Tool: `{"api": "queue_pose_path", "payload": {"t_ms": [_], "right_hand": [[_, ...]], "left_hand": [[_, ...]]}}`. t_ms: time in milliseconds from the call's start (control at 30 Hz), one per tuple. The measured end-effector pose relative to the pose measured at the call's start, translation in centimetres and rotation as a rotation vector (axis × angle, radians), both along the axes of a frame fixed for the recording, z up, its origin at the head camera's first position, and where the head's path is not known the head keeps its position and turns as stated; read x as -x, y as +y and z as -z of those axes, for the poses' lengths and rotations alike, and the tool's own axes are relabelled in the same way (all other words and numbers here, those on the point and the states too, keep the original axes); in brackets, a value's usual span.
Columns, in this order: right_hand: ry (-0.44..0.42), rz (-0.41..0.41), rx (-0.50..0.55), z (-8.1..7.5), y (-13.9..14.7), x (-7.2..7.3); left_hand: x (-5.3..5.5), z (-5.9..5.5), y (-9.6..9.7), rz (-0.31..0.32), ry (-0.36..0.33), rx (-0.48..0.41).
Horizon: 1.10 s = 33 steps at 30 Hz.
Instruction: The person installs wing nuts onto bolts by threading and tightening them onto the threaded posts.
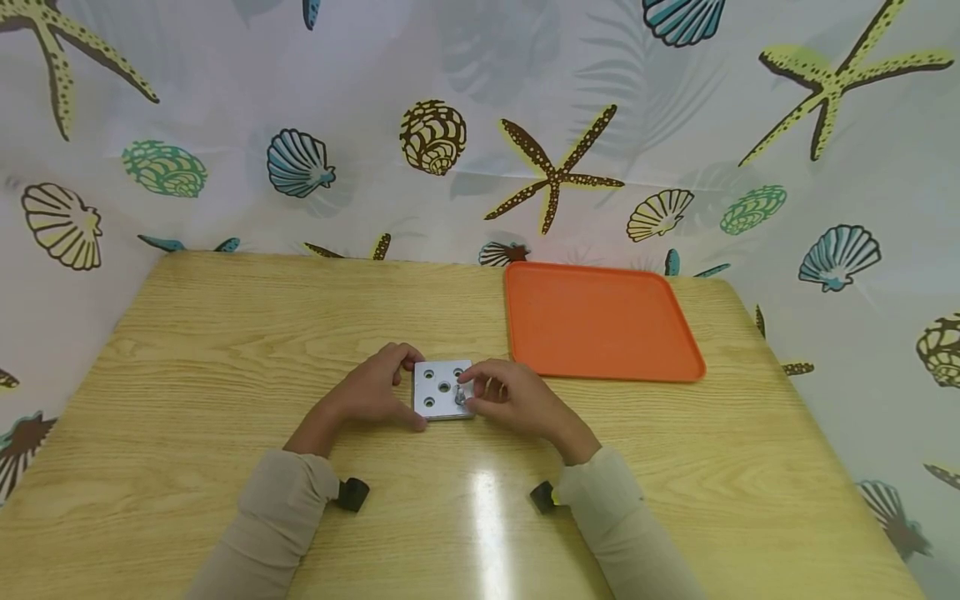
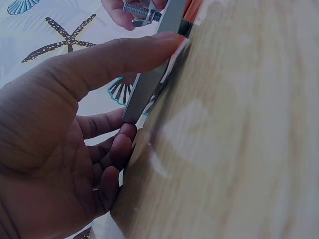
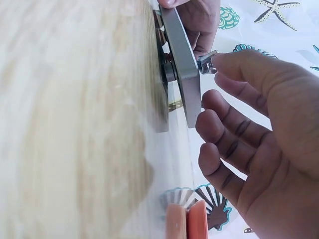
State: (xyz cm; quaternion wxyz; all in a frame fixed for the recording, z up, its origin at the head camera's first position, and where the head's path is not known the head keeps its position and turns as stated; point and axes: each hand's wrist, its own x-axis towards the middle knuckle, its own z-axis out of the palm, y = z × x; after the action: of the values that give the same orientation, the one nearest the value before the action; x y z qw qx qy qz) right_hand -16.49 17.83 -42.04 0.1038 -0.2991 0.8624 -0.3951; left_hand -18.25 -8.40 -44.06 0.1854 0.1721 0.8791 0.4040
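A square silver metal plate [image 1: 444, 402] with several round holes is just above the wooden table. My left hand [image 1: 372, 388] grips its left side, thumb at the near corner and fingers at the far corner. At the plate's near right hole a wing nut [image 1: 460, 398] sits on a threaded bolt [image 2: 133, 9] that sticks up past it. My right hand [image 1: 521, 400] pinches the wing nut between thumb and index finger, the other fingers loosely bent beside the plate edge. Under the plate, short round metal parts [image 3: 170, 72] show in the right wrist view.
An orange tray [image 1: 600, 325] lies at the back right of the wooden table [image 1: 225, 333], close behind my right hand. A white cloth [image 1: 360, 75] printed with shells and starfish hangs around the table's back and sides. Dark wrist cameras [image 1: 352, 494] sit at both cuffs.
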Motion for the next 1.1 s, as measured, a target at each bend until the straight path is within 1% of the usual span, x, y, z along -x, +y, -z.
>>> {"api": "queue_pose_path", "payload": {"t_ms": [233, 400, 633, 1100], "right_hand": [[0.014, -0.022, 0.005, 0.23, 0.03, 0.12], [0.01, -0.012, -0.007, 0.07, 0.07, 0.08], [0.027, 0.006, -0.023, 0.06, 0.07, 0.02], [0.047, 0.015, -0.013, 0.18, 0.01, 0.03]], "left_hand": [[0.01, 0.1, 0.04, -0.002, 0.003, -0.002], [0.02, 0.18, 0.03, -0.007, 0.004, 0.005], [0.05, 0.18, 0.03, -0.003, 0.003, 0.002], [0.11, 0.28, 0.11, -0.01, 0.012, 0.013]]}}
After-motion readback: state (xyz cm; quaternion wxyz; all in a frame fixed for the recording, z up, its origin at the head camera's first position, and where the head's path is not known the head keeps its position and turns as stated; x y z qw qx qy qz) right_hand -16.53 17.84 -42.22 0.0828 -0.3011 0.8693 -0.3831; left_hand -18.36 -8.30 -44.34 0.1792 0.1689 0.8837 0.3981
